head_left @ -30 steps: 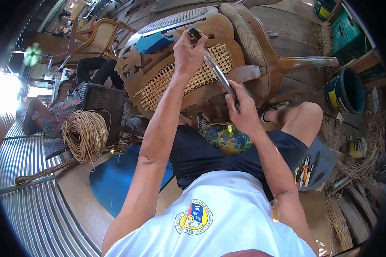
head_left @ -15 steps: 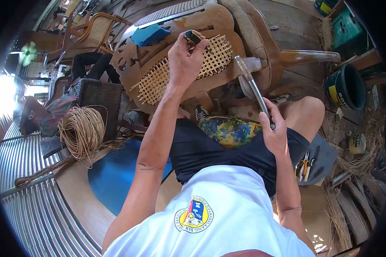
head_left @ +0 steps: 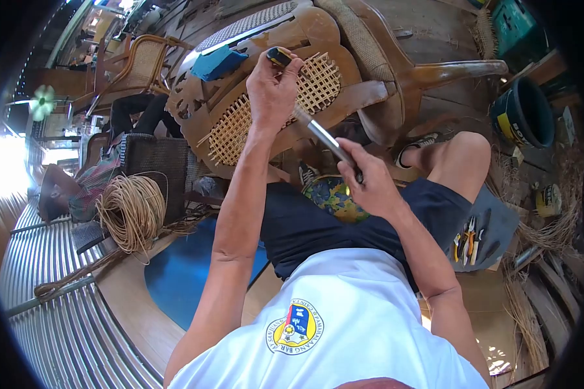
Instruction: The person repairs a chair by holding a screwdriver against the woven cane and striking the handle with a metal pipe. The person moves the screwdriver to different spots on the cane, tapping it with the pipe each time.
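Note:
A brown wooden chair frame point(head_left: 292, 39) lies before me, with a panel of open woven cane point(head_left: 232, 133) set in it. My left hand point(head_left: 272, 84) is closed around a black and yellow tool handle point(head_left: 279, 57) above the cane; the tool's lower end is hidden by the hand. My right hand point(head_left: 370, 176) grips the dark end of a metal rod-like tool point(head_left: 328, 139), whose far end points up and left, near my left wrist. A blue cloth point(head_left: 218, 63) rests on the frame, left of my left hand.
A coil of cane strands point(head_left: 131, 212) is at the left, near a seated person point(head_left: 78, 188). Pliers and other hand tools point(head_left: 468, 243) lie on a grey mat to the right. A dark bucket point(head_left: 522, 117) stands at the upper right.
My right hand has moved left, bringing the metal tool from beside the chair frame to near my left wrist. My left hand still holds its tool over the cane.

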A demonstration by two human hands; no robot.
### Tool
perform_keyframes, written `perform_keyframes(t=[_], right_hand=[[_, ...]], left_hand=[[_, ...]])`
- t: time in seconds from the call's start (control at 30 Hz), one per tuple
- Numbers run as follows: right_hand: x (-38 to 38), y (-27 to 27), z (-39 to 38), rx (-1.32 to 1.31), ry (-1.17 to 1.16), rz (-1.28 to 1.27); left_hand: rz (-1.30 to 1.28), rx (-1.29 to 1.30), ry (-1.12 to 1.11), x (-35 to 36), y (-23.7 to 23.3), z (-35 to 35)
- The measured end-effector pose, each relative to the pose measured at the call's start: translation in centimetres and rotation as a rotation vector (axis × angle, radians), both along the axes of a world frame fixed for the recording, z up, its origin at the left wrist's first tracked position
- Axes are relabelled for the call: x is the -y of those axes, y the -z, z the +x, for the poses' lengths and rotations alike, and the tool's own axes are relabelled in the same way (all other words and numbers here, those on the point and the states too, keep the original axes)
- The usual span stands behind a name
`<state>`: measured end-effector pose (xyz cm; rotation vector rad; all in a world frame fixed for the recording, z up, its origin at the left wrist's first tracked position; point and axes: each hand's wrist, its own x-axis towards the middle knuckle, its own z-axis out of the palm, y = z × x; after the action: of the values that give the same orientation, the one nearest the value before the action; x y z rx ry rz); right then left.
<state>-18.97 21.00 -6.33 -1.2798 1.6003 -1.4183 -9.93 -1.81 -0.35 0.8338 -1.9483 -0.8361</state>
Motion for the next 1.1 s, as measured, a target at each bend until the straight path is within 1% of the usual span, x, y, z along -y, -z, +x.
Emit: perform_keyframes(t=[0.07, 0.13, 0.27, 0.33, 0.4, 0.43, 0.47, 0.5, 0.53, 0.57, 0.6, 0.67, 0.7, 0.73, 0.77, 0.8, 0.83, 0.97, 1.03, 1.07, 1.1], right_hand=[[-0.1, 0.1, 0.4, 0.035, -0.088, 0.032], [0.4, 0.7, 0.0, 0.027, -0.084, 0.005], [0.7, 1.3, -0.7, -0.019, 0.018, -0.026], [0.6, 0.5, -1.1, -0.022, 0.056, -0.03], [0.2, -0.5, -1.3, 0.025, -0.154, 0.067], [0.6, -0.1, -1.2, -0.003, -0.15, 0.0], [1.3, 0.0, -1.4, -0.005, -0.154, -0.002], [2.1, 0.1, -1.5, -0.032, -0.097, -0.038], [2.6, 0.3, -1.5, -0.057, -0.038, -0.072], [2.9, 1.0, -1.2, -0.06, 0.082, -0.059], [2.7, 0.5, -1.5, -0.062, 0.087, -0.063], [1.4, -0.6, -1.9, 0.089, 0.097, 0.065], [1.1, -0.7, -1.7, 0.079, 0.145, 0.02], [1.1, -0.7, -1.8, 0.079, 0.141, 0.026], [1.5, -0.6, -1.9, 0.08, 0.2, -0.013], [1.9, -0.7, -2.2, 0.083, 0.264, -0.055], [2.2, -1.3, -2.4, 0.075, 0.289, -0.049], [3.5, -0.6, -3.6, 0.039, 0.255, -0.068], [2.6, -0.8, -4.5, 0.084, 0.171, 0.005], [1.9, -0.9, -4.5, 0.086, 0.166, 0.009], [0.8, -1.0, -4.4, 0.155, 0.238, -0.022]], left_hand=[[0.011, -0.017, -0.023, 0.5, 0.5, -0.1], [0.023, 0.021, -0.001, 0.7, 1.1, -0.4], [-0.031, 0.057, -0.004, 0.6, 1.2, -0.5], [-0.002, -0.07, -0.012, 0.5, 0.4, -0.1], [-0.046, -0.069, -0.048, 1.0, 0.4, -0.3], [-0.055, -0.021, -0.061, 1.2, 0.4, -0.5], [-0.066, 0.028, -0.076, 1.5, 0.4, -0.5], [-0.089, 0.092, -0.09, 1.6, 0.6, -0.7], [-0.091, 0.094, -0.09, 1.7, 0.8, -0.5], [-0.088, 0.064, -0.074, 1.8, 1.0, -0.5], [-0.086, 0.032, -0.056, 1.8, 0.7, -0.8], [-0.069, -0.018, -0.045, 2.0, 0.3, -0.8], [-0.061, -0.051, -0.047, 2.2, 0.2, -0.9], [-0.054, -0.086, -0.048, 2.5, 0.2, -1.1], [-0.078, -0.032, -0.052, 3.0, 0.6, -1.3], [-0.079, -0.033, -0.049, 3.2, 0.6, -1.4], [-0.091, 0.017, -0.037, 3.4, 0.7, -1.7], [-0.151, 0.116, 0.013, 3.5, 0.5, -2.1], [-0.128, 0.088, -0.005, 2.9, -0.4, -1.6], [-0.101, 0.063, -0.022, 2.4, -0.7, -1.1], [-0.096, 0.068, -0.026, 2.1, -0.7, -0.2]])
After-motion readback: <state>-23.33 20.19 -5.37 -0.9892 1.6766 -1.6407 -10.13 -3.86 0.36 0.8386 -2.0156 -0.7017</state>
